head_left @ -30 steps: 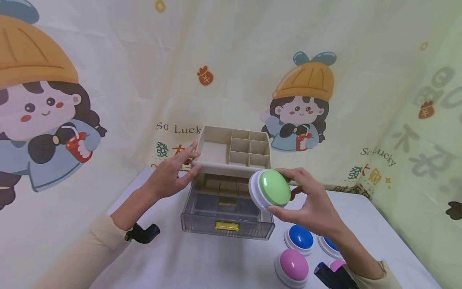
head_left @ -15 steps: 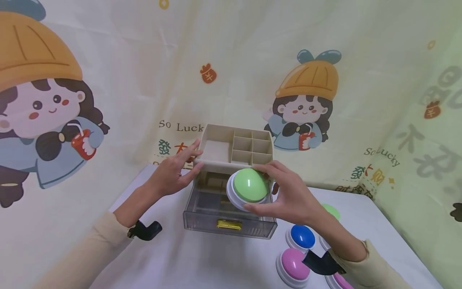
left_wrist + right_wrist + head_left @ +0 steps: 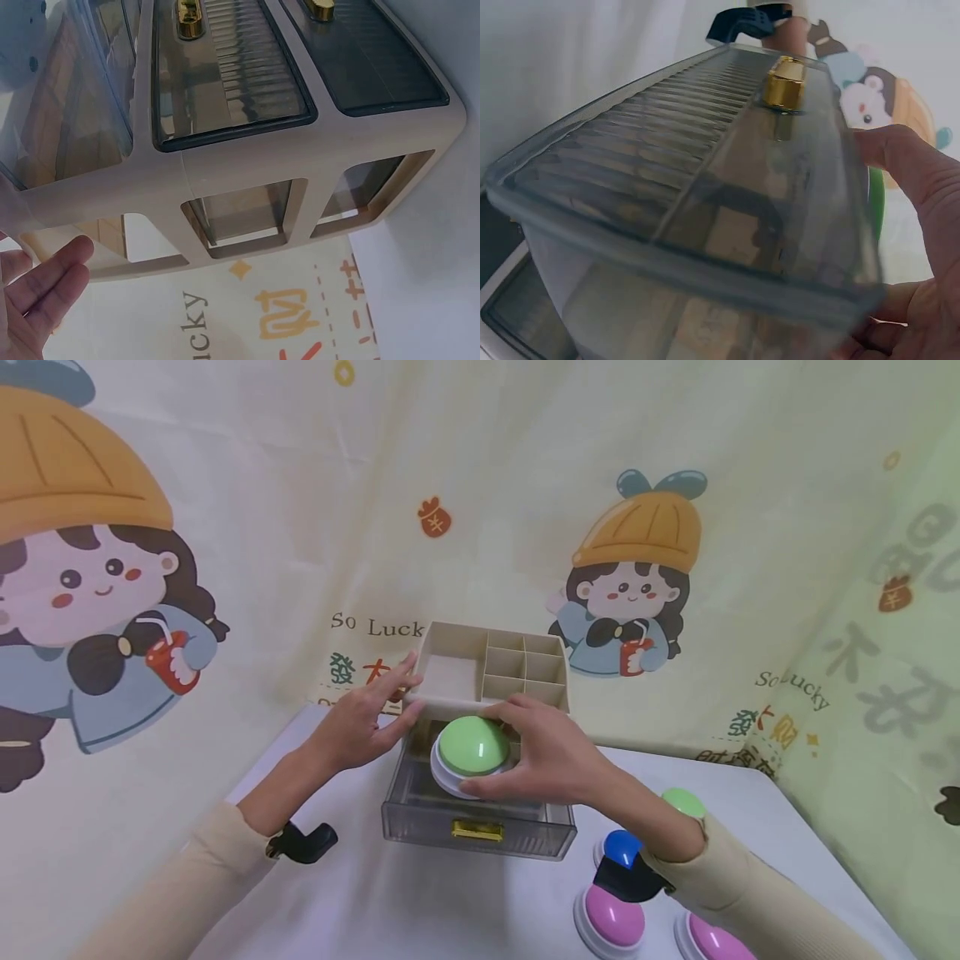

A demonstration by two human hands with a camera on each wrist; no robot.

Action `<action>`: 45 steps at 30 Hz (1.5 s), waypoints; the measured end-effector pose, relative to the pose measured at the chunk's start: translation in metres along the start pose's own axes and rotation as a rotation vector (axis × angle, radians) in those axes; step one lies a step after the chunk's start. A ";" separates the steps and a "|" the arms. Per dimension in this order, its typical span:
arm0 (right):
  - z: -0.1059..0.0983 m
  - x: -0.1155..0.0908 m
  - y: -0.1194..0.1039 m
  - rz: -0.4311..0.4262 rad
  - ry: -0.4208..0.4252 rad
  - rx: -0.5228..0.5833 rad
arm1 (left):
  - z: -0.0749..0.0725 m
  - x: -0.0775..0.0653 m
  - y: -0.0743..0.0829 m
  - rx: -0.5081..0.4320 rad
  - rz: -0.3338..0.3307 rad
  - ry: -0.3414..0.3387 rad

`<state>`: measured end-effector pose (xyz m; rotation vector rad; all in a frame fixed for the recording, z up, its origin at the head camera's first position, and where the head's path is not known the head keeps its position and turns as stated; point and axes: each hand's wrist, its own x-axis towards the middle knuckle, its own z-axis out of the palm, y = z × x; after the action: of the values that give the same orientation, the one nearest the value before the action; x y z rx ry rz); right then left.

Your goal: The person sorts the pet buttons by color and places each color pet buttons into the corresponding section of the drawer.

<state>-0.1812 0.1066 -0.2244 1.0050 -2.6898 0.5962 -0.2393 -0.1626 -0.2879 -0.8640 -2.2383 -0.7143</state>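
A green dome buzzer button (image 3: 472, 743) with a white base is held by my right hand (image 3: 551, 752), thumb at the near side and fingers at the far side. It hovers over the pulled-out clear drawer (image 3: 525, 837) of a cream desktop organizer (image 3: 450, 677). In the right wrist view the drawer, with its gold handle (image 3: 784, 82), hides most of the button; a green sliver (image 3: 877, 206) shows behind it. My left hand (image 3: 360, 722) touches the organizer's upper left side with extended fingers. The left wrist view shows those fingers (image 3: 56, 277) beside the top side opening.
On the white table (image 3: 337, 902) to the right stand a blue button (image 3: 619, 846), two pink buttons (image 3: 615, 917) and another green button (image 3: 684, 802). My right forearm and a black wrist mount (image 3: 633, 881) cover part of that area. A cartoon-printed curtain (image 3: 495, 552) hangs behind.
My right hand has carried the green button leftward, from beside the organizer's right edge to over the open drawer; its dome now faces more upward. The left hand keeps its place.
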 end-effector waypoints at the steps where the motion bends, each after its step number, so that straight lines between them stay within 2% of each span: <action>1: 0.002 0.002 0.000 -0.006 -0.006 -0.011 | 0.000 0.000 0.000 0.001 0.001 0.001; 10: 0.015 0.013 -0.002 -0.052 -0.087 -0.083 | 0.001 0.001 -0.002 0.004 0.023 0.017; 15: 0.024 0.017 -0.001 -0.115 -0.123 -0.094 | 0.001 0.002 -0.002 0.012 0.036 0.024; 26: 0.039 0.020 0.000 -0.145 -0.162 -0.047 | 0.000 0.000 -0.004 0.011 0.021 0.019; 34: 0.038 0.015 0.003 -0.130 -0.168 -0.002 | 0.001 -0.001 -0.005 0.002 0.023 0.018; 39: 0.030 0.010 0.000 -0.091 -0.140 0.065 | 0.002 -0.001 -0.005 -0.001 0.025 0.017; 45: 0.018 -0.004 -0.008 -0.035 -0.012 0.190 | 0.002 0.000 -0.005 0.000 0.020 0.020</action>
<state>-0.1737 0.0952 -0.2393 1.1029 -2.6589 0.8545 -0.2437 -0.1641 -0.2904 -0.8738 -2.2093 -0.7102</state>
